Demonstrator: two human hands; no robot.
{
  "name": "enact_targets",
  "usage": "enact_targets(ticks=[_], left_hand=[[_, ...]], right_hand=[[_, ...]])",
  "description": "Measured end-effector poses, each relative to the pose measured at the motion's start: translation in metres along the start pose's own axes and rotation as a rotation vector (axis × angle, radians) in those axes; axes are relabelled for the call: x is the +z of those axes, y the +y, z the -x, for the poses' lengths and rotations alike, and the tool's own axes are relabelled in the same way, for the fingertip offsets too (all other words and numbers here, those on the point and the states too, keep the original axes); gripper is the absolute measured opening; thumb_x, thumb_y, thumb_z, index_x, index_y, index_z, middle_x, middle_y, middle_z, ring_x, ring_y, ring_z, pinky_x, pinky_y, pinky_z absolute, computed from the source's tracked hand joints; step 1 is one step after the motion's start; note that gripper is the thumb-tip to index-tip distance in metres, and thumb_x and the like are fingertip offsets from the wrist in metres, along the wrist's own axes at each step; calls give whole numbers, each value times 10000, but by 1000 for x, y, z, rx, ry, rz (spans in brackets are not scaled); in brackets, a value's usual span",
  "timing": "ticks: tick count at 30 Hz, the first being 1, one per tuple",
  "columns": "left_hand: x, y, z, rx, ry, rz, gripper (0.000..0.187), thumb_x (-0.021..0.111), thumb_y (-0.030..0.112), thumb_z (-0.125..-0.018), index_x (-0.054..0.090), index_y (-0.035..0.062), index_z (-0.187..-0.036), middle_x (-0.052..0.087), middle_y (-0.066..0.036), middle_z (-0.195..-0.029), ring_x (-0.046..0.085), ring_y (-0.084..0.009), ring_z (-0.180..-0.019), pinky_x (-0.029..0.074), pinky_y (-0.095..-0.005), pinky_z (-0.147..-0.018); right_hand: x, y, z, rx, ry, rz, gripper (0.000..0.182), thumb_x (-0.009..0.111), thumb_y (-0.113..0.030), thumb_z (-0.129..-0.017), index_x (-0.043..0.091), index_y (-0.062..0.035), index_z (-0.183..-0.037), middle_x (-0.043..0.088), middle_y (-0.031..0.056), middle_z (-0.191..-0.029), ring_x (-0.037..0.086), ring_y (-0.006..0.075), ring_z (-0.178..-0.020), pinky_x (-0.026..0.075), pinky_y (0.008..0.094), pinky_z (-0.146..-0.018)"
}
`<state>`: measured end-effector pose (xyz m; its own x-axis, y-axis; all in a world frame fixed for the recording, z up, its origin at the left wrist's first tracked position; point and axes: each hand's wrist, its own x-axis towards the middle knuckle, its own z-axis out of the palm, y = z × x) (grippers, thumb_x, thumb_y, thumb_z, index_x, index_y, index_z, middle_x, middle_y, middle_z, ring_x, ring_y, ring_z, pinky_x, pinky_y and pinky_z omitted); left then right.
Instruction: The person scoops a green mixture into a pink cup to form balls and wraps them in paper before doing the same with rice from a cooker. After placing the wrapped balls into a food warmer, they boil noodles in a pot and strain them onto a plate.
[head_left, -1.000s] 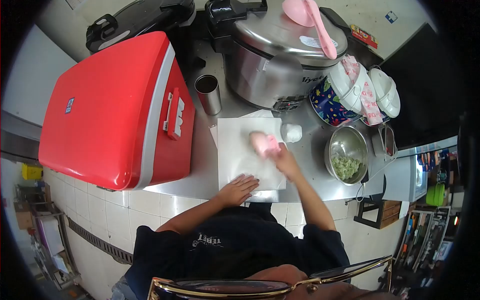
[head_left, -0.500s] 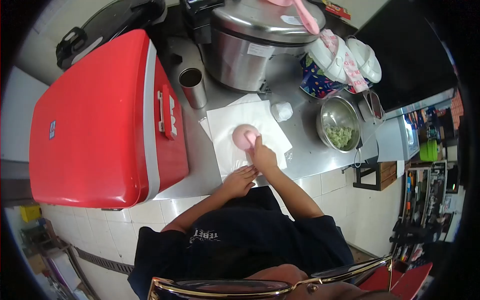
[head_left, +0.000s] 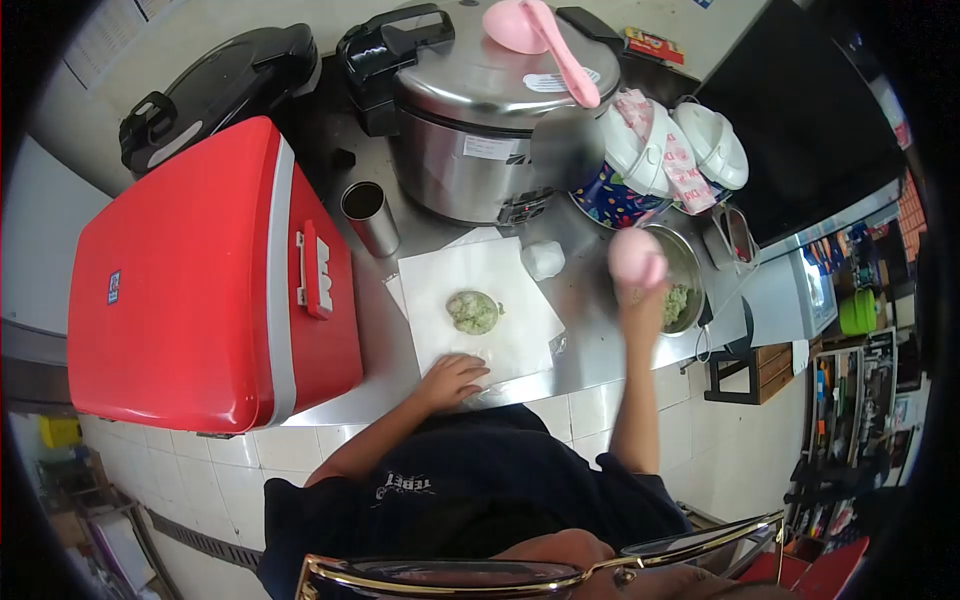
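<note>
A rounded mound of green-tinged rice (head_left: pixel 474 312) lies on a stack of white paper sheets (head_left: pixel 430 275). My left hand (head_left: pixel 452 382) rests on the near edge of the paper, fingers extended and holding nothing. Out to the right, my right hand (head_left: pixel 642 298) grips a pink ladle (head_left: pixel 635 256), somewhat blurred, with its round bowl uppermost. The ladle is over the left side of a steel mixing bowl (head_left: pixel 690 245), which has more green rice (head_left: pixel 675 304) in it. My hand and the ladle hide part of that bowl.
A large red cool box (head_left: pixel 180 290) stands at the left, beside a steel tumbler (head_left: pixel 372 225). Behind the paper is a big rice cooker (head_left: pixel 450 150) with another pink ladle (head_left: pixel 560 55) on its lid. Patterned lidded pots (head_left: pixel 612 200) stand at the back right.
My right hand has lifted the ladle off the paper and swung right to the bowl, uncovering the rice mound. My left hand stays at the paper's near edge. The view has shifted slightly.
</note>
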<state>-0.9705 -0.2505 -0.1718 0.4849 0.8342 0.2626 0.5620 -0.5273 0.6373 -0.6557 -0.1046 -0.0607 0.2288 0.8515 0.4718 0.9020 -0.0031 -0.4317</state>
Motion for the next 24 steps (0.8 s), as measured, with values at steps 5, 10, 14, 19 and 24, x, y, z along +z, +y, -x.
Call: enact_targets(ticks=[5, 10, 14, 19, 24], left_hand=[[1, -11, -2, -38, 48, 85, 325, 690, 251, -731, 637, 138, -1031, 571, -28, -1059, 529, -225, -999, 413, -348, -866], [6, -14, -5, -73, 102, 83, 260, 713, 213, -720, 663, 136, -963, 583, -29, -987, 549, -214, -931, 436, -337, -808], [4, -12, -10, -226, 98, 225, 175, 707, 182, -737, 679, 108, -893, 597, -41, -926, 569, -222, -861, 466, -331, -746], [-16, -1, -33, -501, -10, 303, 142, 667, 191, -784, 660, 81, -874, 605, -54, -942, 582, -233, -870, 484, -344, -711], [-48, 27, -54, -321, 150, -237, 145, 615, 240, -794, 605, 100, -829, 606, -42, -907, 577, -230, -889, 445, -370, -767]], right_hand=[[-15, 55, -48, 137, -150, 390, 435, 575, -247, -816, 436, 10, -1139, 558, 281, -996, 545, 399, -934, 428, 467, -799], [66, -22, -27, -459, -290, -178, 511, 644, -177, -711, 507, -95, -1197, 478, 182, -1207, 447, 377, -1098, 362, 492, -913], [118, -41, -10, -534, -522, -80, 569, 689, -252, -696, 494, -240, -1231, 386, 149, -1313, 353, 352, -1217, 283, 564, -970], [99, -32, -20, -587, -354, 75, 592, 713, -320, -683, 504, -163, -1213, 386, 153, -1302, 361, 366, -1195, 271, 543, -973], [49, -78, 48, -1084, -856, -242, 500, 719, -336, -659, 591, -99, -1080, 581, 82, -967, 543, 236, -973, 394, 380, -872]])
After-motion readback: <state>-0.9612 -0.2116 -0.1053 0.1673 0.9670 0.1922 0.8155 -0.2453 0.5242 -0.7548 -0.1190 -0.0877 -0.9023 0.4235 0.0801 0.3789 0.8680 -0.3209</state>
